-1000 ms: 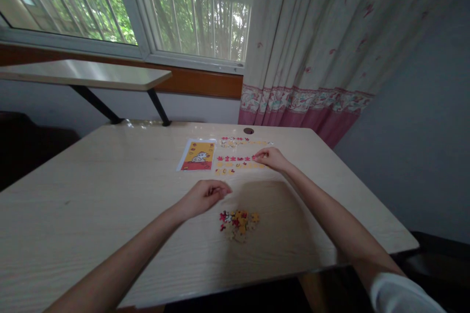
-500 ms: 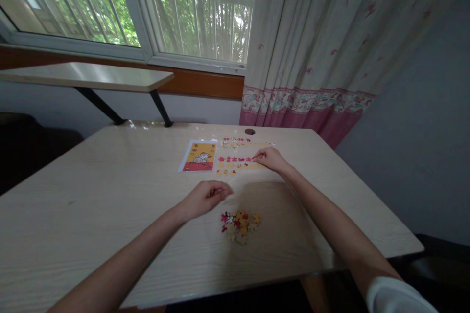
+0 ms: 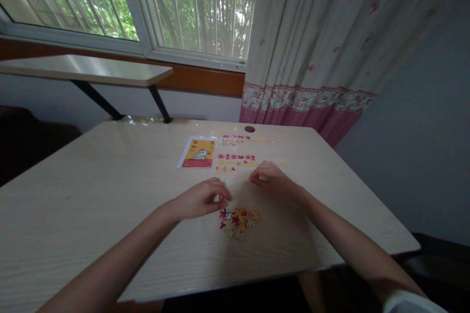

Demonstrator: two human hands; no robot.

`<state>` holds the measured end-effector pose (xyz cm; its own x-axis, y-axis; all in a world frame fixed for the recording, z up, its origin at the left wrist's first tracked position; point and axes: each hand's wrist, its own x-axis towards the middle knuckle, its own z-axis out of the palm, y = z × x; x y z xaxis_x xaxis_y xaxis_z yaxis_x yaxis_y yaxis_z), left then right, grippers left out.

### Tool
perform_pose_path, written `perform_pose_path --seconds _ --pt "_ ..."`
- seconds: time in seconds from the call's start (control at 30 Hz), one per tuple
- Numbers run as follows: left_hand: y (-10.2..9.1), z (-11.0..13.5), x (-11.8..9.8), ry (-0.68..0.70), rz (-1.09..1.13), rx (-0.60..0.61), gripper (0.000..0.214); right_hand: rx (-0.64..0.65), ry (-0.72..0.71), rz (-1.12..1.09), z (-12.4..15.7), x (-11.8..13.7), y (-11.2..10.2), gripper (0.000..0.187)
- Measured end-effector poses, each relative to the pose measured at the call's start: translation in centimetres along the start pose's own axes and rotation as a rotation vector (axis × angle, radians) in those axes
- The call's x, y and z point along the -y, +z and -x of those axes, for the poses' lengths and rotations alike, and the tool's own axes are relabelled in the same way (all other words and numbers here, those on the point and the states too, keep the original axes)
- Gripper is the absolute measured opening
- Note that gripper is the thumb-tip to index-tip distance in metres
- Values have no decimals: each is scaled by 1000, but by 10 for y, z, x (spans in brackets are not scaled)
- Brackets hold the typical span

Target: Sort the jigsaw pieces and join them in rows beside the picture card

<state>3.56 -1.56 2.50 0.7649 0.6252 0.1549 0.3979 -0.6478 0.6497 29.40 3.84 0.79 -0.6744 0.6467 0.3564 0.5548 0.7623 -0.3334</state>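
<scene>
My left hand hovers at the upper left edge of a heap of loose jigsaw pieces, its thumb and fingers curved and apart, with nothing visible between them. Farther right, my right hand is just in front of the laid-out rows, fingers loosely bent with a small gap; I see no piece in it. Beyond it runs a row of red jigsaw pieces, with yellow jigsaw pieces in rows nearer me. The right hand hides part of these. A picture sheet showing a white animal on yellow and red lies left of the rows.
More red and pale pieces lie in rows toward the back of the wooden table. Behind them is a round cable hole. A raised shelf stands at the back left, and a curtain hangs behind the table.
My right hand has come back toward me from the end of the red row, where a red piece now shows. My left hand's fingers have spread apart and sit closer to the heap.
</scene>
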Motion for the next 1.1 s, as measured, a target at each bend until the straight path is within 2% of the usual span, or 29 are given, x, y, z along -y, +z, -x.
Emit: perform_pose_path --seconds 0.13,0.27,0.53,0.9,1.1 --pt "-3 2 -4 45 -23 91 17 36 -38 -16 12 22 5 12" --pt "-3 3 0 43 -38 129 19 -20 -38 -55 14 25 4 13" --pt "-4 3 7 35 -30 76 11 -33 -91 -29 17 29 12 15" --pt "-1 2 8 21 -105 9 8 138 -196 -18 18 60 19 22" --pt "-1 4 12 0 -132 -8 10 190 -224 -5 20 63 22 24"
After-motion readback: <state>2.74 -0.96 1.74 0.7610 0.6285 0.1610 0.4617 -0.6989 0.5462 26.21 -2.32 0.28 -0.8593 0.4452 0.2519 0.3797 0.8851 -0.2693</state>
